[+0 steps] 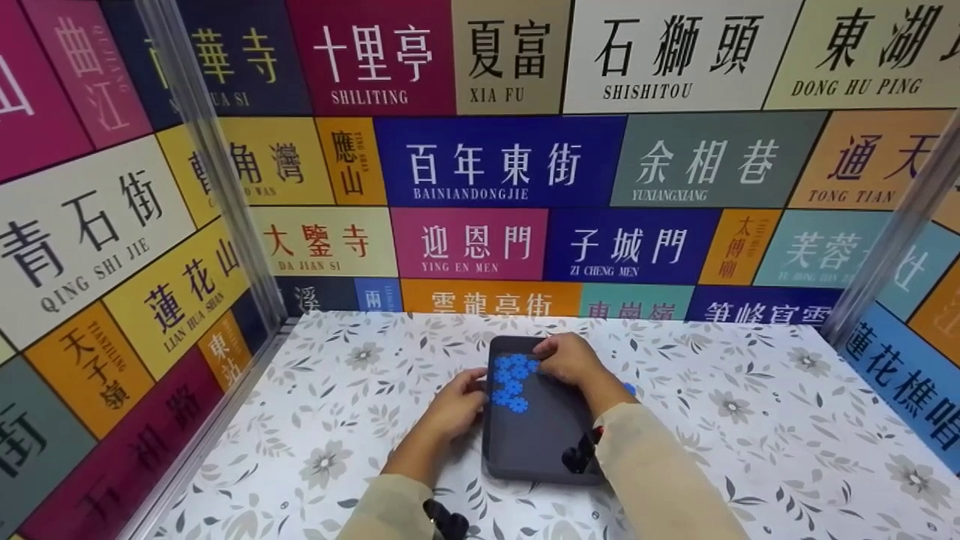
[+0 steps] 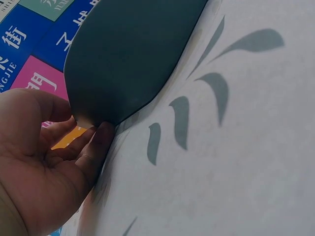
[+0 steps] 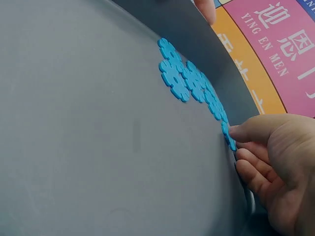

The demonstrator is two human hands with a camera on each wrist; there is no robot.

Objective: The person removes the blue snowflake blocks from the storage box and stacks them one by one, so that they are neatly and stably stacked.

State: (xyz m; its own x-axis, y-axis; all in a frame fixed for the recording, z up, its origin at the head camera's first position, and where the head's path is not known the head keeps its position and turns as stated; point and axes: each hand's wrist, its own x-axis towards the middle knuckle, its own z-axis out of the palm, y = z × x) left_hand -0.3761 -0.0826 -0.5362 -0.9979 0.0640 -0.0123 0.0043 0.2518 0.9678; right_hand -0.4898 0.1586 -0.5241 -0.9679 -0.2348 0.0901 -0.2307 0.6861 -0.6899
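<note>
A dark grey rectangular tray (image 1: 540, 442) lies on the table with several flat blue flower-shaped discs (image 1: 511, 384) grouped at its upper left. In the right wrist view these discs (image 3: 174, 81) run in a cluster toward the wall. My right hand (image 1: 570, 360) reaches over the far end, its thumb and fingers (image 3: 253, 169) pinching the last disc by the rim. My left hand (image 1: 457, 405) is at the tray's left side. In the left wrist view its thumb and fingers (image 2: 54, 105) grip the tray's outer wall (image 2: 133, 54).
A white tablecloth (image 1: 322, 465) with grey leaves and flowers covers the table. Another blue piece (image 1: 630, 388) shows beside my right wrist, partly hidden by it. Panels (image 1: 499, 161) with large lettering stand behind and at the sides, with clear uprights (image 1: 225, 172) at the corners.
</note>
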